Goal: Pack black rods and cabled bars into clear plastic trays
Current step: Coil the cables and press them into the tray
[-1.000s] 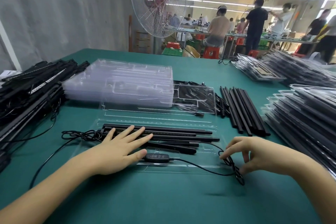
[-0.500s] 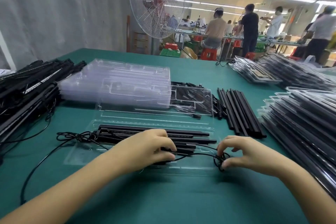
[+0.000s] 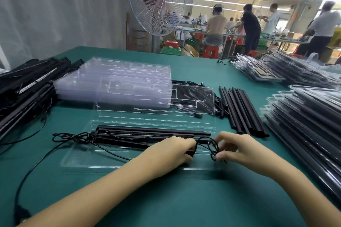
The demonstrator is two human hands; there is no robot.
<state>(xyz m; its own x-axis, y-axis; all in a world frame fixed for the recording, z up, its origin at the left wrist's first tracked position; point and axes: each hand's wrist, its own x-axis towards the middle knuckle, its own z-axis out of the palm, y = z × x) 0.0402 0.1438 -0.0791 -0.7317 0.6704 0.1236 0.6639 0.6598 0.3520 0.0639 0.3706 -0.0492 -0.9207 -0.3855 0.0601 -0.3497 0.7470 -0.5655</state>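
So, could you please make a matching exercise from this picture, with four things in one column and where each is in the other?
Things:
1. loose black rods
2. stack of empty clear trays
3. cable loop
4. fan

Places:
A. pinched by the right hand
B. standing beyond the table's far edge
C. on the table, right of the open tray
D. behind the open tray

Pairs: 1-C, 2-D, 3-A, 4-B

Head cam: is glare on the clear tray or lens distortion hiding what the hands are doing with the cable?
Head view: light sheen on the clear tray, but the black bars inside stay readable. Head view: wide-angle bending at the edges stretches the packed stacks. Head view: the left hand and right hand are fairly sharp, the cable loop between them is visible, and background workers are blurred.
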